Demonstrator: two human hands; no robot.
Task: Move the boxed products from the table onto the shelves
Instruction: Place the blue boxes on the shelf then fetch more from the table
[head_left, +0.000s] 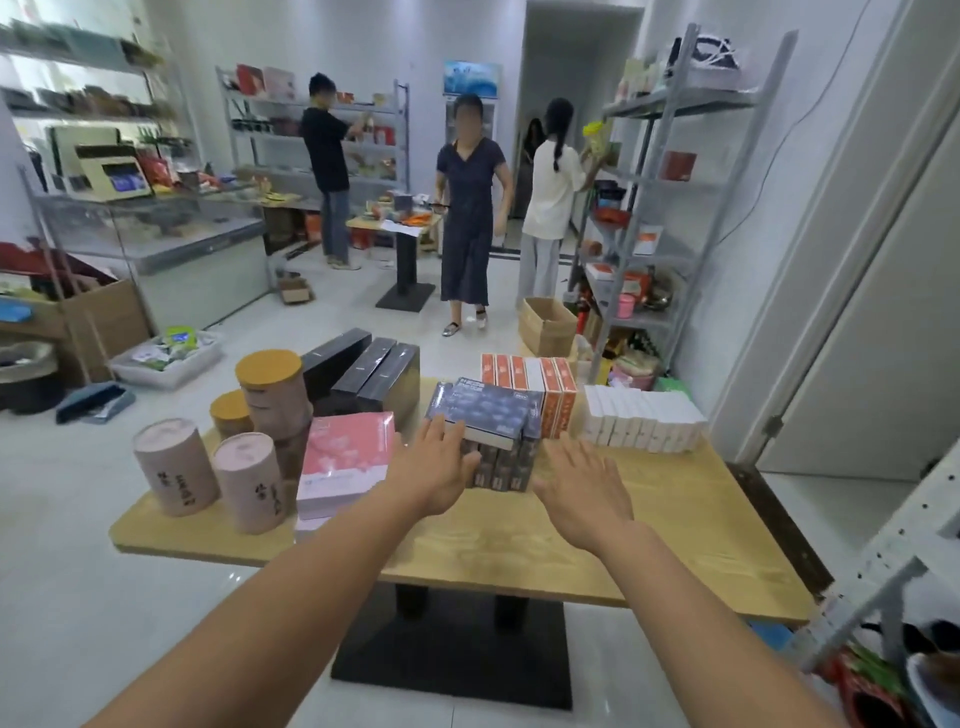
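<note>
A stack of dark blue boxes (493, 415) stands mid-table on the wooden table (675, 525). My left hand (434, 470) touches the near left side of that stack, fingers spread over its top edge and thumb against its front. My right hand (582, 491) hovers open just right of the stack, palm down, holding nothing. Pink boxes (345, 457) lie left of the stack. Orange-and-white boxes (540, 387) stand behind it, white boxes (641, 418) to the right, black boxes (371, 376) at the back left.
Round pink canisters (244, 475) stand at the table's left end. A metal shelf rack (665, 208) rises at the back right; another rack's frame (893, 551) is close at my right. Three people stand in the aisle beyond. A cardboard box (545, 325) sits on the floor.
</note>
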